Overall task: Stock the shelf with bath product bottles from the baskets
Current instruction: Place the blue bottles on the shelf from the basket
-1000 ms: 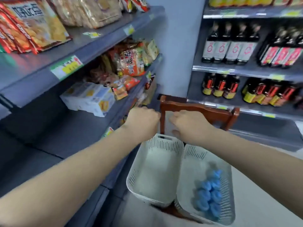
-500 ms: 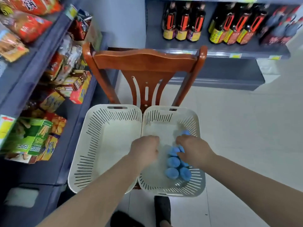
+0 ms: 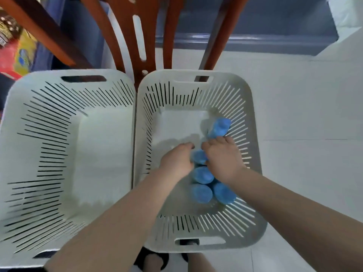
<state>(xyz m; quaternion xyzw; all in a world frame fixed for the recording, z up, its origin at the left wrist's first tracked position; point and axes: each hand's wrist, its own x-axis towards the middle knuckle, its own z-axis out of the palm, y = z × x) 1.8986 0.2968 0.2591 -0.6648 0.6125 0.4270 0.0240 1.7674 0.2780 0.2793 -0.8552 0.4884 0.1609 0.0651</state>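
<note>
Two white slotted baskets stand side by side on a wooden chair. The left basket (image 3: pixel 49 222) holds nothing. In the right basket (image 3: pixel 253 154), several blue-capped bottles (image 3: pixel 202 174) stand clustered near the right wall, and one more blue bottle (image 3: pixel 219 127) lies tilted just beyond them. Both my hands are down inside this basket. My left hand (image 3: pixel 176 161) is curled against the left side of the cluster. My right hand (image 3: pixel 224 160) lies over the cluster, fingertips touching the tilted bottle. The backs of my hands hide whether either one grips a bottle.
The brown wooden chair back (image 3: pixel 137 36) rises right behind the baskets. Snack packets (image 3: pixel 17 54) sit on a low shelf at the far left. A grey shelf base (image 3: pixel 255 26) runs along the back, with pale floor tiles (image 3: pixel 304 114) to the right.
My view dropped from the shelves to straight down over the baskets. Both hands went from the chair back into the right basket and now rest on the blue-capped bottles.
</note>
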